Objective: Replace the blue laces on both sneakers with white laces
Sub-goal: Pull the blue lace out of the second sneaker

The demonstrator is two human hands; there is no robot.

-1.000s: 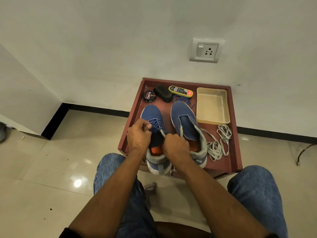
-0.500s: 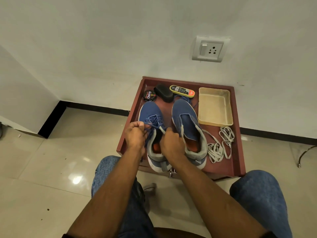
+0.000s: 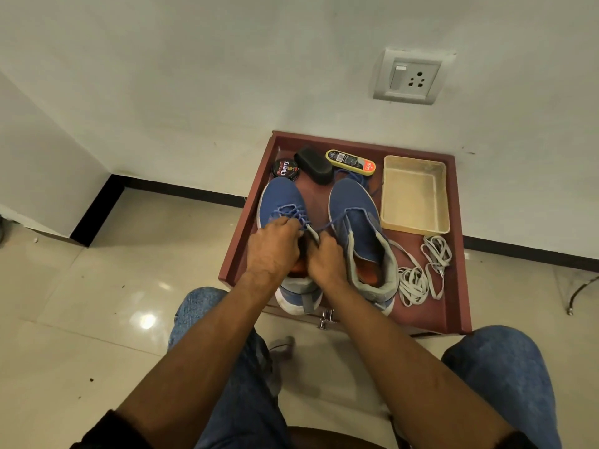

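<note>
Your left hand (image 3: 275, 246) and right hand (image 3: 325, 259) are both pinching the blue lace (image 3: 293, 212) on the left sneaker (image 3: 279, 202). White laces (image 3: 421, 273) are lying right of the sneaker.

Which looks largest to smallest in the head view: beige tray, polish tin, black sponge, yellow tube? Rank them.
1. beige tray
2. black sponge and yellow tube: look alike, not ranked
3. polish tin
All lie at a similar distance, so nearness hardly matters.
</note>
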